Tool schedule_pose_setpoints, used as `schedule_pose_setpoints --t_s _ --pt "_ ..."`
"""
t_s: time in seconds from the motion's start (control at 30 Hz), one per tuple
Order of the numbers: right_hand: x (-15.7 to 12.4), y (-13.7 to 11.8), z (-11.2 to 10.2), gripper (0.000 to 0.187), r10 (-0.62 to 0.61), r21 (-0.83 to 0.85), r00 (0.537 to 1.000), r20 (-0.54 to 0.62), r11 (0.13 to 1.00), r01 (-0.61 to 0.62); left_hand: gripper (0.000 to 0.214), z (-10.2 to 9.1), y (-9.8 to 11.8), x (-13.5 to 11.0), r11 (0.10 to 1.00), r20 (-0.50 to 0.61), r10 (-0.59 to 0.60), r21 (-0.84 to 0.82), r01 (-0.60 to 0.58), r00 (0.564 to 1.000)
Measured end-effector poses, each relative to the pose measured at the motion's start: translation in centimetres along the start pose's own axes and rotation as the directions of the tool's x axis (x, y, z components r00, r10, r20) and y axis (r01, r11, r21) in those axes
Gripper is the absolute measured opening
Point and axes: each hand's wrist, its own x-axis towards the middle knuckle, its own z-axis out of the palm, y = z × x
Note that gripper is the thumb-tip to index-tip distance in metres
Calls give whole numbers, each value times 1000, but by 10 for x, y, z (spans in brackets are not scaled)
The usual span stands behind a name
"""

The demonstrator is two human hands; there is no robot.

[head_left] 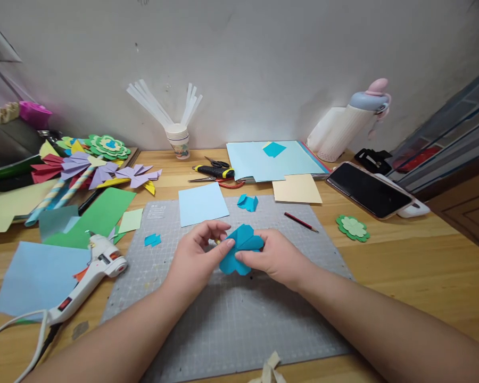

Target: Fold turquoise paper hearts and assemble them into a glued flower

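A folded blue paper flower (241,249) is held over the grey cutting mat (231,319), between both hands. My left hand (197,255) pinches its left side, fingers curled, with a small yellowish bit at the fingertips. On its right side, my right hand (275,258) grips the lower petals with thumb and fingers closed. Another small folded blue piece (248,202) lies on the mat behind, and a blue scrap (152,240) lies to the left.
A white glue gun (91,271) with cord lies at the left on blue paper. Light blue sheet (203,204), pencil (301,222), scissors (215,170), phone (369,197), green paper flower (353,227), cup of strips (178,141), bottle (351,125) and finished paper flowers (99,165) surround the mat.
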Motion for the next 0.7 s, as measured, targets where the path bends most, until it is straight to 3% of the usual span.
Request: schedule_pose_setpoints --t_s 0.1,0.17,0.37,0.5,0.57,0.63,0.7 --pt "1 3 -1 9 27 4 1000 -12 1000 -27 23 0 2 1 989 61 -130 -59 133 990" --pt "2 6 -2 8 29 14 1000 -12 999 -29 26 -1 4 1 985 79 -146 -77 152 986" --pt "6 10 -4 7 2 44 1000 11 999 -2 25 -3 4 3 998 93 -41 -35 45 995" --pt "9 7 -5 7 -11 93 1000 -5 996 11 26 -4 5 7 997 110 20 78 -28 994" --pt "13 8 -7 8 -36 139 997 -66 989 45 27 -5 9 14 985 60 43 162 -53 997" --pt "19 11 -11 13 -79 191 976 -203 974 118 31 -4 12 28 963 -18 84 260 -76 996" --pt "27 15 -17 18 -123 225 899 -420 946 234 27 -1 13 46 922 -43 140 370 -114 989"
